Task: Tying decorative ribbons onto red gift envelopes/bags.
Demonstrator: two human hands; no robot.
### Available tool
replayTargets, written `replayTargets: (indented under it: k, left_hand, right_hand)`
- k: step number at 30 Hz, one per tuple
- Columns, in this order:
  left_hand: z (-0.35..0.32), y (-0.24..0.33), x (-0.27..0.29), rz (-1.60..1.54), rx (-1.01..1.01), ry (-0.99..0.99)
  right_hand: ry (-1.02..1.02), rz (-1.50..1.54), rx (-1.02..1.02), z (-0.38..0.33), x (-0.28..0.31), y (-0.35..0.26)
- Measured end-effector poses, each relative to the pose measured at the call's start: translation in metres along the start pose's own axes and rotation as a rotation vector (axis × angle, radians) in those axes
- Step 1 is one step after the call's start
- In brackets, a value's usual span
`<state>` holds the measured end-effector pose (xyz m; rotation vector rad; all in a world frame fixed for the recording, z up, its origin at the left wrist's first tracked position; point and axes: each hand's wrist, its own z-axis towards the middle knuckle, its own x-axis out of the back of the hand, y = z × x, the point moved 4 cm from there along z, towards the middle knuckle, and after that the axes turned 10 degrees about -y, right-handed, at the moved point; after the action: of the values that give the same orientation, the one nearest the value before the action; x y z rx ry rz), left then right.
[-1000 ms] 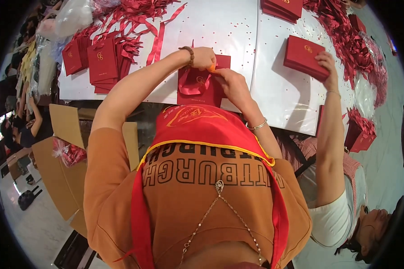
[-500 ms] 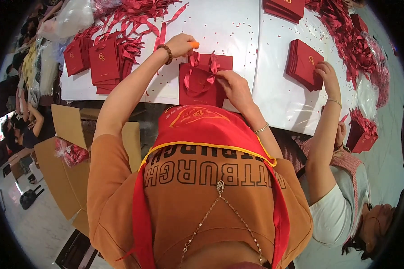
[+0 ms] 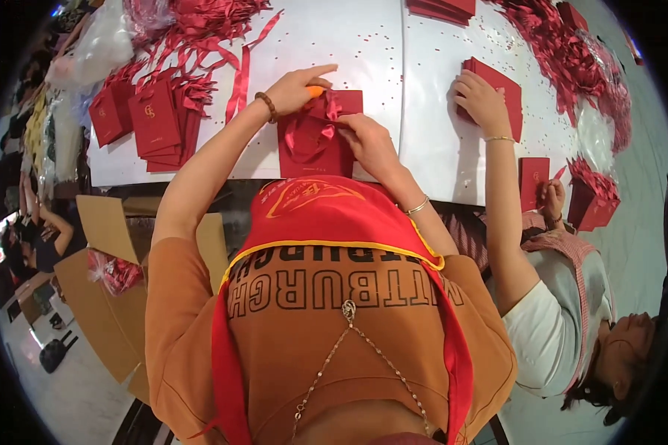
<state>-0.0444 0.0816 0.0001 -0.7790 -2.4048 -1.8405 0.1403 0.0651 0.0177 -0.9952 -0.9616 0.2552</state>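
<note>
- White table (image 3: 364, 44) holds a flat red bag (image 3: 315, 144).
- Left hand (image 3: 297, 87) pinches something orange (too small to tell).
- Right hand (image 3: 371, 141) grips the ribbon (image 3: 321, 111); tying looks underway, and next needs a snug pull.

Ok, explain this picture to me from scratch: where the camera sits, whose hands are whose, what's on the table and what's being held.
There is no machine here; a person works with bare hands. The single view comes from a wide fisheye camera worn on that person's head, looking down past their orange top and red apron, so straight edges bend near the rim.

The person's left hand, with a bead bracelet, and right hand both hold the red ribbon on a red paper gift bag lying flat on the white table. Something small and orange shows at the left fingertips; I cannot tell what it is.

To the left lies a stack of similar red bags among loose red ribbons. On the right, a co-worker's hand presses on another red bag.
</note>
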Motion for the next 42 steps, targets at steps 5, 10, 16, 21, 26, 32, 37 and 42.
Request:
replayTargets:
  k: [5, 10, 16, 21, 26, 32, 37, 42]
  left_hand:
    - [-0.008, -0.012, 0.035, -0.094, 0.057, 0.175]
    - [-0.017, -0.029, 0.025, 0.109, 0.369, 0.251]
    - [-0.020, -0.022, 0.012, -0.112, 0.050, 0.363]
    - [-0.015, 0.003, -0.006, -0.005, -0.075, 0.159]
    - [0.001, 0.011, -0.023, 0.391, 0.238, -0.053]
    - [0.005, -0.005, -0.025, 0.033, 0.138, -0.051]
    - [0.003, 0.007, -0.019, -0.004, 0.177, 0.025]
    - [0.013, -0.006, 0.029, -0.304, 0.160, 0.393]
  right_hand:
    - [0.002, -0.007, -0.011, -0.001, 0.002, 0.002]
    - [-0.003, 0.002, -0.010, -0.001, 0.002, 0.002]
    - [-0.025, 0.023, -0.046, -0.001, 0.002, 0.005]
    - [-0.032, 0.022, -0.048, 0.000, 0.002, 0.008]
    - [-0.038, -0.006, -0.038, 0.001, 0.000, 0.009]
    - [0.093, -0.005, -0.093, -0.002, 0.002, 0.003]
    - [-0.080, 0.542, -0.359, -0.007, -0.021, 0.020]
    - [-0.140, 0.493, -0.314, -0.002, -0.010, 0.015]
